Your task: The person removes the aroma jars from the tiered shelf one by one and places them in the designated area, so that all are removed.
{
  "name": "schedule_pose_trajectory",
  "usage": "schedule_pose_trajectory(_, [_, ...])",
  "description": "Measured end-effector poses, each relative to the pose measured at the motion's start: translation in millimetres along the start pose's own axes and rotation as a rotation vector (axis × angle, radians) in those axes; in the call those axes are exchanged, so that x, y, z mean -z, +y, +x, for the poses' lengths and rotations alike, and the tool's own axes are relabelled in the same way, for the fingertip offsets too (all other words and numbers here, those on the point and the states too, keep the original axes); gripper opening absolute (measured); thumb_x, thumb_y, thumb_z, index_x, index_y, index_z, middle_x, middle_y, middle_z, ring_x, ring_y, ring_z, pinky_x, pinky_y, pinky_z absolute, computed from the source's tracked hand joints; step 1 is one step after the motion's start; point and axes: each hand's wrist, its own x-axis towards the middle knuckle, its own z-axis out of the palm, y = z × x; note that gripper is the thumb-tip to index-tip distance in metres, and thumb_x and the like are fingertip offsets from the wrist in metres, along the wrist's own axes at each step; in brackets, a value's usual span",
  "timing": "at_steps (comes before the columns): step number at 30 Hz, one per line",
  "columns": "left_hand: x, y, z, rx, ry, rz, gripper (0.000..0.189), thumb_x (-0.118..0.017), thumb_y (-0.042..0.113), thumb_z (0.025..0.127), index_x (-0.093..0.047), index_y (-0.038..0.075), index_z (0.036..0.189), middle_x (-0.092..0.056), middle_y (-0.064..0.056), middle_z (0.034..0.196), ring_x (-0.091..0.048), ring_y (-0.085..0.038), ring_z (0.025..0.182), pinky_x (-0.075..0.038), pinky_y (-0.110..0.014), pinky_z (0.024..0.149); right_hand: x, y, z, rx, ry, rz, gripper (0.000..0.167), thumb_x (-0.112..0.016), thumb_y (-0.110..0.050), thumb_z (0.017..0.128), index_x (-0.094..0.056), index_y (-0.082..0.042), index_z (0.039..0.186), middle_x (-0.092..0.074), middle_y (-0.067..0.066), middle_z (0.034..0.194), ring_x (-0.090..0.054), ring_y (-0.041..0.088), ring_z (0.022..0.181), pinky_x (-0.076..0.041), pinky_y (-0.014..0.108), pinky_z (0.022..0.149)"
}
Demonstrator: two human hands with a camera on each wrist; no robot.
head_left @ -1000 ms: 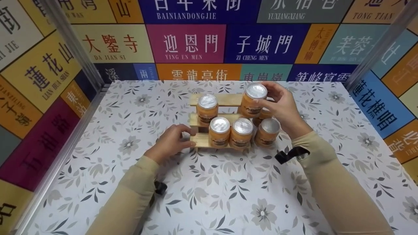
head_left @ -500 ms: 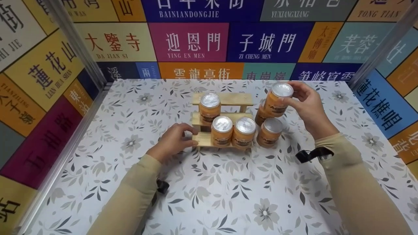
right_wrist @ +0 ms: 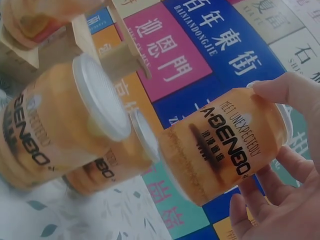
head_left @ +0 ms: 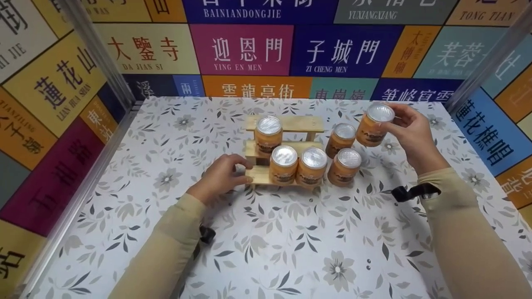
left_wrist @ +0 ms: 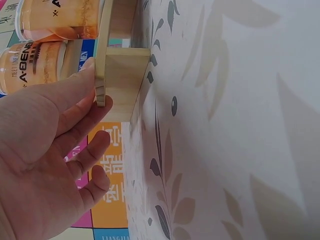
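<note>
My right hand (head_left: 415, 133) grips an orange can (head_left: 373, 129) with a silver lid near its top, thumb and fingers around the lid end. It is held in the air right of the stepped wooden rack (head_left: 259, 175). In the right wrist view the held can (right_wrist: 225, 145) shows black A-BENBO lettering. My left hand (head_left: 220, 176) pinches the left end of the rack's lowest step between thumb and index finger. One can (head_left: 268, 139) stands on the middle step. On the lowest step a can (head_left: 283, 169) sits beside another can (head_left: 311, 169).
Right of the rack, a can (head_left: 341, 143) stands on the table behind another can (head_left: 345, 170). A floral cloth (head_left: 266, 245) covers the table. Colourful lettered panels (head_left: 243, 50) form a wall at the back and sides.
My right hand has carried the can rightward from over the rack's upper right end, past the two cans on the table. The left hand stays at the rack.
</note>
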Motion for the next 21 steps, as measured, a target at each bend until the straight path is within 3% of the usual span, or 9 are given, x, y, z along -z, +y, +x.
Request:
schedule_pose_trajectory(8, [-0.5,-0.3,-0.3,0.002,0.009,-0.007,0.036,-0.085,0.027,0.086,-0.074,0.02,0.119,-0.068,-0.003,0.114,-0.06,-0.026,0.104,-0.049,-0.04,0.089,4,20,6.6,-0.054,0.016,-0.087,0.052,-0.078,-0.015,0.092,-0.056,-0.023,0.138,-0.057,-0.013,0.129,-0.052,0.01,0.124,-0.046,0.017,0.094])
schedule_pose_trajectory(14, [-0.4,-0.9,-1.4,-0.027,0.018,0.006,0.034,-0.085,0.026,0.087,-0.075,0.017,0.118,-0.07,-0.002,0.117,-0.059,-0.027,0.103,-0.048,-0.039,0.086,4,34,10.4,-0.044,0.0,-0.15,0.054,-0.078,-0.017,0.091,-0.054,-0.021,0.139,-0.057,-0.013,0.127,-0.053,0.007,0.121,-0.047,0.016,0.09])
schedule_pose_trajectory(21, [-0.8,0.5,-0.7,-0.023,0.013,0.016,0.033,-0.085,0.028,0.087,-0.075,0.017,0.117,-0.07,-0.003,0.116,-0.059,-0.025,0.101,-0.048,-0.039,0.085,6,50,19.4,-0.059,-0.046,-0.237,0.056,-0.075,-0.018,0.093,-0.051,-0.017,0.144,-0.055,-0.011,0.132,-0.052,0.014,0.132,-0.045,0.023,0.099])
